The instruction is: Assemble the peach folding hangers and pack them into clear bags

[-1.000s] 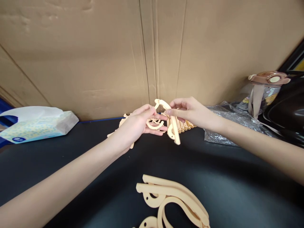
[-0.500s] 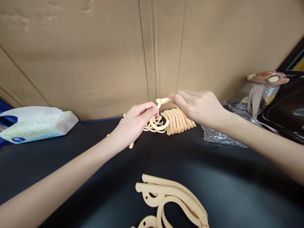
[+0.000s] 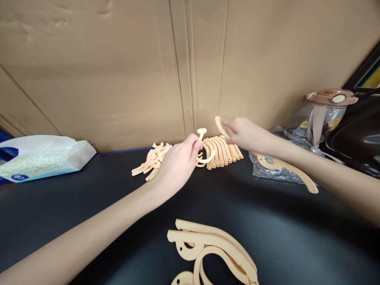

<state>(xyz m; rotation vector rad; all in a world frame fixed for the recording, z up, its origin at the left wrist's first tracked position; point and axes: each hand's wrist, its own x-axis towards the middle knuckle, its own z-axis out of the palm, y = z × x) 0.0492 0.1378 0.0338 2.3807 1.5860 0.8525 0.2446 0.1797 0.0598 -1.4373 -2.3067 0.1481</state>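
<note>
My left hand (image 3: 179, 162) is closed on a cream plastic hook (image 3: 202, 131), its flat head above my fingers and its curved end below. To the right, my right hand (image 3: 242, 132) pinches a cream curved hanger arm (image 3: 219, 126), whose end points up and left. Below my right forearm shows another cream hanger piece (image 3: 292, 168) with a rounded, holed end; whether my hand also holds it I cannot tell. Behind my hands lie a row of hanger arms (image 3: 224, 152) and, at left, a pile of cream pieces (image 3: 152, 160).
Several folded hanger pieces (image 3: 219, 237) lie on the black table (image 3: 118, 229) near me. A tissue pack (image 3: 47, 158) lies at left. A clear plastic bag (image 3: 267, 172) and a strapped bottle (image 3: 332, 107) are at right. A cardboard wall (image 3: 133, 79) stands behind.
My right hand has moved slightly away from the hook, turning its piece upright. The holed hanger piece now shows below my right forearm. My left hand has turned and lowered slightly with the hook.
</note>
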